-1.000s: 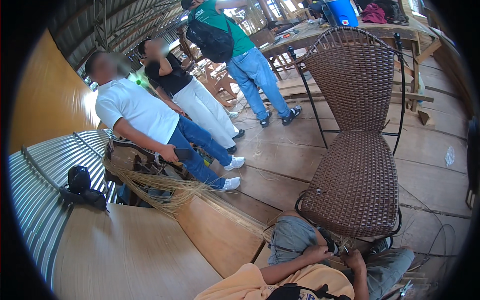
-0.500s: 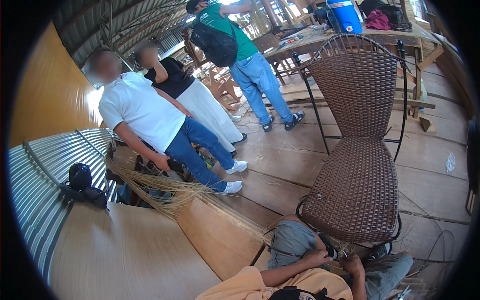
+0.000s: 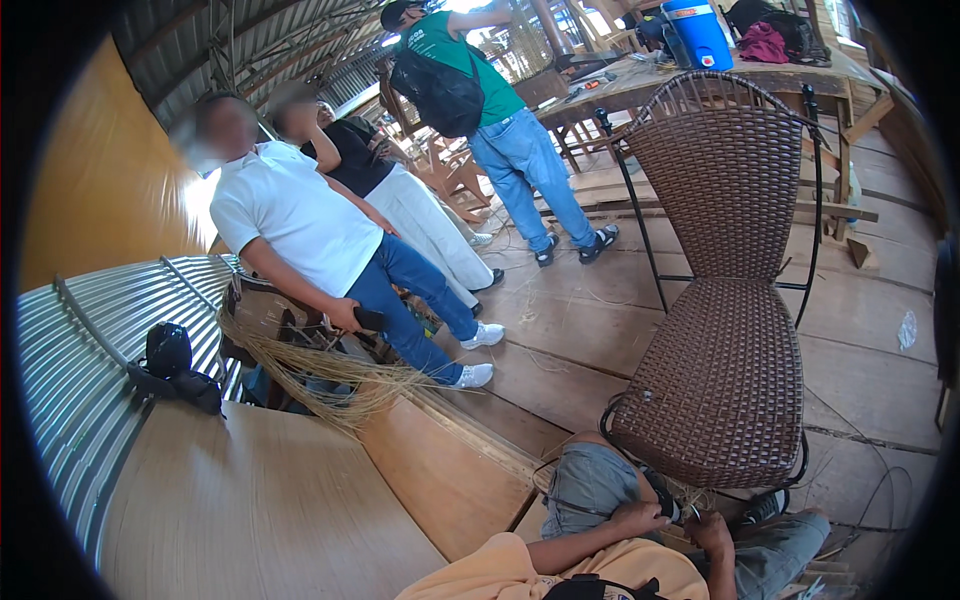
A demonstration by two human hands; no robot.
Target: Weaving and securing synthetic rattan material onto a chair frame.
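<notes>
A brown woven chair [image 3: 715,375] with a thin black metal frame stands in front of my knees. Below its front edge, over my lap, my left hand [image 3: 640,518] is closed, fingers bent inward. Close beside it, my right hand [image 3: 711,533] is also closed. Between the two hands shows a small pale, shiny bit, too small to name, with thin fibre strands [image 3: 692,497] just above it. What either hand grips is hidden by the fingers.
Smooth wooden panels [image 3: 270,490] lie at my left, with a bundle of dry strands [image 3: 310,380] and a black bag [image 3: 178,370] by them. Several people stand at the left and back. A workbench [image 3: 620,95] carries a blue cooler [image 3: 697,38]. Loose strands lie on the plank floor.
The whole view has shifted slightly. A standing person in a white shirt has raised the dark phone-like object a little. My hands stay close together below the chair seat, almost unmoved.
</notes>
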